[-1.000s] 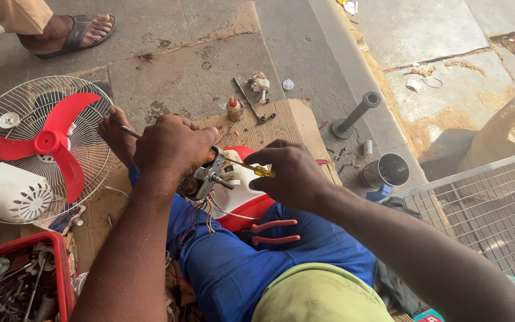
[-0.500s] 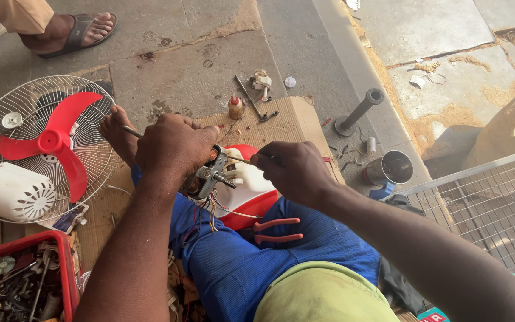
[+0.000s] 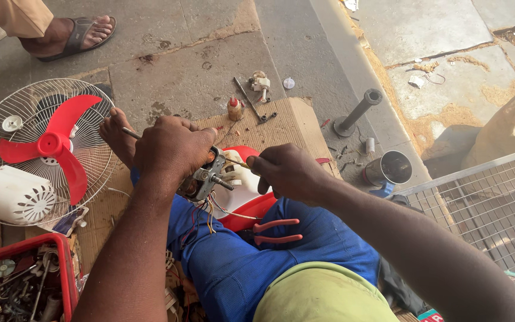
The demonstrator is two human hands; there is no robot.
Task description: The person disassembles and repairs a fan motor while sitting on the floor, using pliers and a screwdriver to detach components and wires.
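Head view, looking straight down: the left hand point(image 3: 171, 146) wraps its grip around a small fan motor point(image 3: 205, 179) sitting on the person's lap, over a red-and-white housing point(image 3: 247, 200). The right hand point(image 3: 287, 170) pinches a thin screwdriver point(image 3: 233, 161), tip in at the motor's metal frame. My read: a screw on the motor is being worked, and the next move calls for a steady left hold while the right turns without slipping onto the loose coloured wires point(image 3: 210, 211) hanging below. Red-handled pliers point(image 3: 275, 231) lie on the blue trousers, just beside the housing. No bench here; a sheet of cardboard point(image 3: 290, 122) on the concrete floor point(image 3: 192, 65) serves as the surface, carrying a small bottle point(image 3: 234, 109). To the left sits a fan guard with red blades point(image 3: 49, 146), a white motor cover point(image 3: 10, 194) and a red tray of parts point(image 3: 19, 280). Another person's sandalled foot point(image 3: 73, 33) stands at top left.
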